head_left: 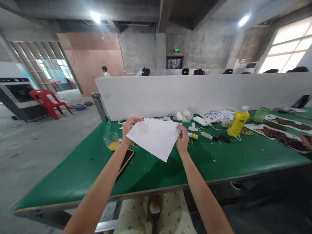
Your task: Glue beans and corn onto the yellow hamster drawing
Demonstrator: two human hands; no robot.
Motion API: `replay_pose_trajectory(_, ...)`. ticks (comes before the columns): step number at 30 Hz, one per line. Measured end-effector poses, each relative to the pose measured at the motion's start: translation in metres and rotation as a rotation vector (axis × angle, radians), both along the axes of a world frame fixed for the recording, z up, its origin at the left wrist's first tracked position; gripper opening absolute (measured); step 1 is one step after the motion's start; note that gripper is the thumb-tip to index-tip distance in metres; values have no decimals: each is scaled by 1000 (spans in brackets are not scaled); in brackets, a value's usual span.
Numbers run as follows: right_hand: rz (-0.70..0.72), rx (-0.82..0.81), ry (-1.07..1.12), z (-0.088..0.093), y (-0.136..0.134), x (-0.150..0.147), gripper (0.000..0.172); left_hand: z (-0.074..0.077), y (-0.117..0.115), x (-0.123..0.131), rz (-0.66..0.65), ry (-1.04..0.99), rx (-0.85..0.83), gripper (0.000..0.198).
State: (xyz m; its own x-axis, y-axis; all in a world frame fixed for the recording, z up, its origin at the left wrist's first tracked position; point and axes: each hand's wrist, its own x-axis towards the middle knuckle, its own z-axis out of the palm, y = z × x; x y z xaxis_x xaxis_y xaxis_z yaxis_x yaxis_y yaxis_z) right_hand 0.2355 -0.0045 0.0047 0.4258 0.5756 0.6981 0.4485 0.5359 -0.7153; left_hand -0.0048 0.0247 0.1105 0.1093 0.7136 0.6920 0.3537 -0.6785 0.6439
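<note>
Grasping one white paper (156, 136) by its opposite sides, the left hand (131, 128) and the right hand (182, 138) hold it in the space between them, raised over a green desk (151, 182). It bends slightly, one corner pointing down toward the person; its upper face is plain but for faint grey smudges nearer the left hand.

Below the left hand lies one phone (126, 160), partly covered by the forearm; just left of that hand is one clear tub (109, 138) with something yellow inside. Right of the right hand are two small bottles (193, 136) with yellow on them, then one bunch of keys (216, 139) and, farther right, one yellow bottle (239, 122) with a white cap. Well apart, on that same side, two seed-covered sheets (280, 135) lie near another person's hand (307, 143). Beyond the right hand sit one crumpled plastic clump (184, 115) and one line drawing (216, 115). Past both hands stands one white board (190, 92), with at least six heads (185, 71) behind it.
</note>
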Motion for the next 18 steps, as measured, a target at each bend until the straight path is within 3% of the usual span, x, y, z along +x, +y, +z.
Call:
replay_pose_trajectory(4,48,-62,17,-4,1,0,29,-1,4,-1,30,-32,-1,21)
replay_pose_trajectory(8,133,-141,89,-4,1,-2,27,7,9,-1,-33,-41,-53,30)
replay_pose_trajectory(14,334,-285,286,-1,5,-4,28,29,23,1,-101,44,-171,15)
replay_pose_trajectory(18,477,-398,354,-2,7,-7,32,34,27,2,-118,108,-195,19)
